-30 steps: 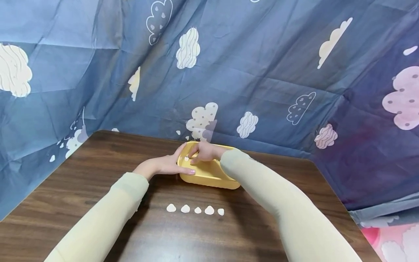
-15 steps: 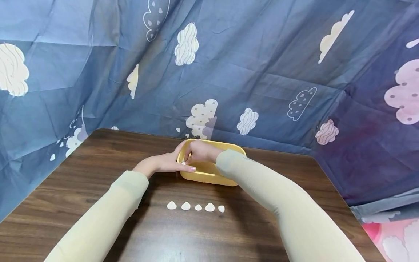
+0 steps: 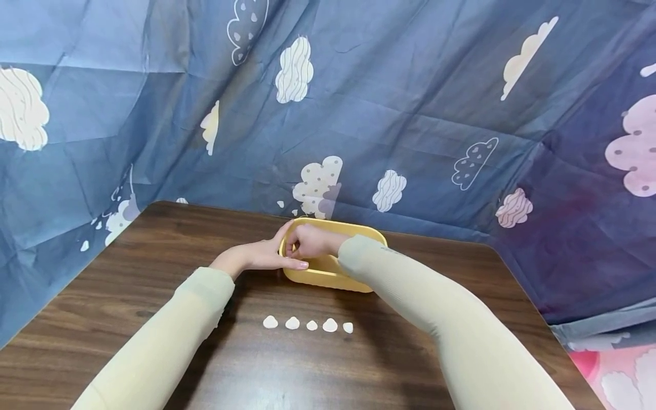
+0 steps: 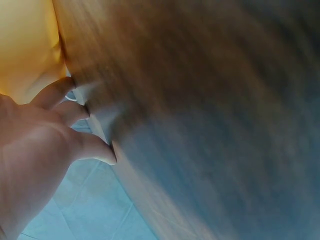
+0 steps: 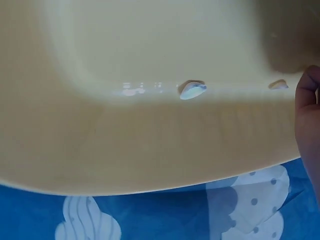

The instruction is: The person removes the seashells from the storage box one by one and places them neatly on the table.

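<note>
A yellow plastic tray (image 3: 353, 283) stands at the back middle of the dark wooden table (image 3: 128, 285). My left hand (image 3: 263, 256) grips the tray's left end, thumb along the front wall and fingers over the rim; the left wrist view is blurred but shows these fingers (image 4: 60, 92) against the tray (image 4: 25, 45). My right hand (image 3: 307, 241) reaches into the tray's left part with curled fingers; whether it pinches anything is hidden. Inside the tray (image 5: 150, 145), a white shell (image 5: 192, 90) and a second shell (image 5: 278, 85) lie near my right finger (image 5: 307, 115).
Several small white shells (image 3: 307, 325) lie in a row on the table, in front of the tray. A blue cloth with cloud prints (image 3: 359, 114) hangs close behind and on both sides. Pink fabric (image 3: 615, 376) shows past the table's right edge.
My right hand has drawn slightly back toward the tray's left end and curled its fingers more. The left hand keeps its hold on the tray. The view has shifted a little.
</note>
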